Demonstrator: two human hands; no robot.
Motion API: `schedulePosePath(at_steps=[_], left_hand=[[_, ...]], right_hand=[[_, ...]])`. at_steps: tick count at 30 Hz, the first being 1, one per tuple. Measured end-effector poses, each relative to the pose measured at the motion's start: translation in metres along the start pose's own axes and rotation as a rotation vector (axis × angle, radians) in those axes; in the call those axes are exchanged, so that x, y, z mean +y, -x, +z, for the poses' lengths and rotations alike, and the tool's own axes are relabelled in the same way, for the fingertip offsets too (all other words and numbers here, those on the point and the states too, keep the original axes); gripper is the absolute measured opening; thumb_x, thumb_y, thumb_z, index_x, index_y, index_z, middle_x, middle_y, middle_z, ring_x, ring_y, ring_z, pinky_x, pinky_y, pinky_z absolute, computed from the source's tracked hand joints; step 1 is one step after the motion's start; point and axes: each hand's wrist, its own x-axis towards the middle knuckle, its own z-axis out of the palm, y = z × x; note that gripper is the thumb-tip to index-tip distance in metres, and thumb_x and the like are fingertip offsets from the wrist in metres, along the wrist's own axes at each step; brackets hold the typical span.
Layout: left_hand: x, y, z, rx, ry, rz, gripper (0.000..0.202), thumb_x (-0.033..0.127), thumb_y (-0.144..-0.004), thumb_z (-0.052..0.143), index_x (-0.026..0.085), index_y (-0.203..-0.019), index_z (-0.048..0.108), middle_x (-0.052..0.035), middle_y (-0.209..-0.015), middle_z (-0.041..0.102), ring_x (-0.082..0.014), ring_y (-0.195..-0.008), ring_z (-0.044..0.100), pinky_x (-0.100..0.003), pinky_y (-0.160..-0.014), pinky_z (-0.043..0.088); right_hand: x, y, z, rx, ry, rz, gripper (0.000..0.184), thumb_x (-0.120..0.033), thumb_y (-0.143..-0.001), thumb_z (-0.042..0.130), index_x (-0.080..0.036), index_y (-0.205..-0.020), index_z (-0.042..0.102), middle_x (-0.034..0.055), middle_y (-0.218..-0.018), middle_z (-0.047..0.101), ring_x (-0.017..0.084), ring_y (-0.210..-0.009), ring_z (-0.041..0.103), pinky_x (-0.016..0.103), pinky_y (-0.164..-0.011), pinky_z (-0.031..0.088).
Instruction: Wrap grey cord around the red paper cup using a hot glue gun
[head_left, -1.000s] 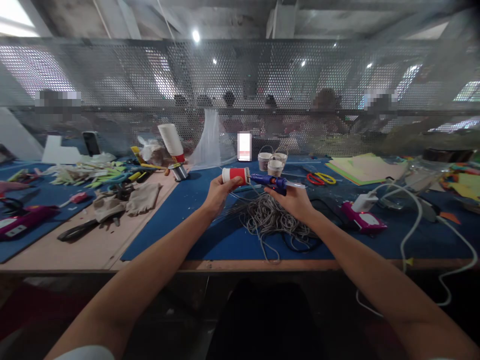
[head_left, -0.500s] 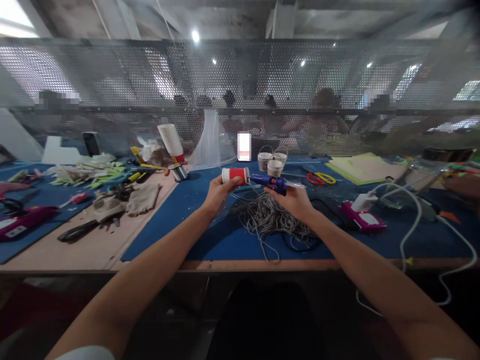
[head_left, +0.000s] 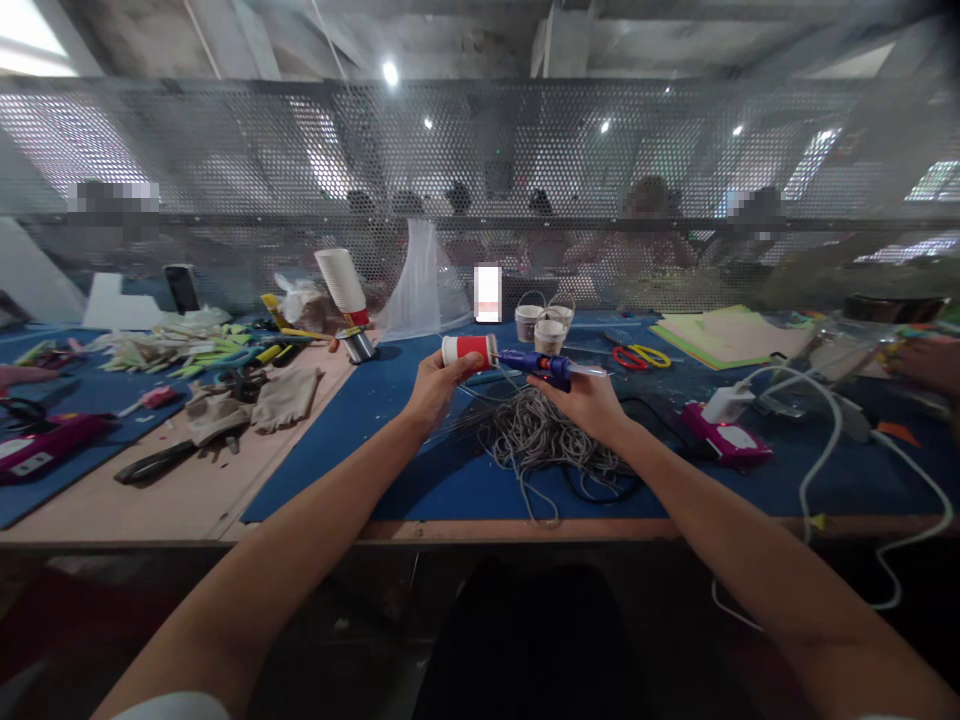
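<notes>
Left hand (head_left: 435,388) is up off the surface (head_left: 187,500), fingers wrapped round a red-banded cup (head_left: 469,350) held on its side above the blue mat (head_left: 352,450). Right hand (head_left: 589,400) is closed on a purple glue gun (head_left: 541,364), nozzle at the cup's end; touching or just short, I can't tell. Right under both, a tangle of grey cord (head_left: 536,440) fills the mat's middle. There's open mat left of the cord, running down to the front edge (head_left: 450,530). The right side is tighter, with a pink glue gun (head_left: 726,438) lying near. Behind sit small cups (head_left: 544,325) and red scissors (head_left: 636,356), then the mesh screen (head_left: 480,170) closes it off.
</notes>
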Motion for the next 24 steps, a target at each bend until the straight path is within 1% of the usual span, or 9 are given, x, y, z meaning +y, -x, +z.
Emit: schedulePosePath(at_steps=[5,10,17,24], left_hand=[[0.0013,0.0007,0.0012,0.000,-0.002,0.001,0.030,0.029,-0.069,0.084,0.013,-0.093,0.075,-0.0078,-0.092,0.074,-0.0180,-0.085,0.067,-0.034,-0.088,0.051],[0.0013,0.0005,0.0012,0.000,-0.012,0.009,0.030,0.030,-0.068,0.084,0.014,-0.092,0.075,-0.0071,-0.091,0.075,-0.0189,-0.085,0.067,-0.035,-0.088,0.050],[0.0015,-0.0001,0.0006,0.014,-0.017,-0.004,0.030,0.030,-0.068,0.085,0.015,-0.092,0.075,-0.0060,-0.088,0.074,-0.0180,-0.082,0.066,-0.034,-0.085,0.050],[0.0029,0.0006,0.0020,0.022,-0.016,-0.008,0.029,0.030,-0.067,0.085,0.015,-0.090,0.075,-0.0052,-0.087,0.074,-0.0179,-0.081,0.066,-0.034,-0.085,0.049]], right_hand=[[0.0007,0.0001,-0.0001,-0.009,-0.013,-0.008,0.050,-0.065,-0.091,0.055,-0.019,-0.097,0.076,0.0088,-0.072,0.074,0.027,-0.067,0.069,0.035,-0.061,0.046],[0.0038,0.0007,0.0022,-0.007,-0.002,-0.017,0.048,-0.064,-0.091,0.054,-0.021,-0.103,0.074,0.0071,-0.072,0.074,0.026,-0.067,0.069,0.034,-0.062,0.046],[0.0053,0.0003,0.0030,-0.033,-0.024,-0.017,0.048,-0.064,-0.091,0.055,-0.021,-0.097,0.074,0.0063,-0.070,0.072,0.024,-0.064,0.067,0.032,-0.060,0.044],[0.0046,0.0009,0.0014,-0.048,-0.034,-0.027,0.046,-0.062,-0.091,0.055,-0.021,-0.099,0.074,0.0055,-0.070,0.072,0.023,-0.064,0.067,0.032,-0.060,0.043]])
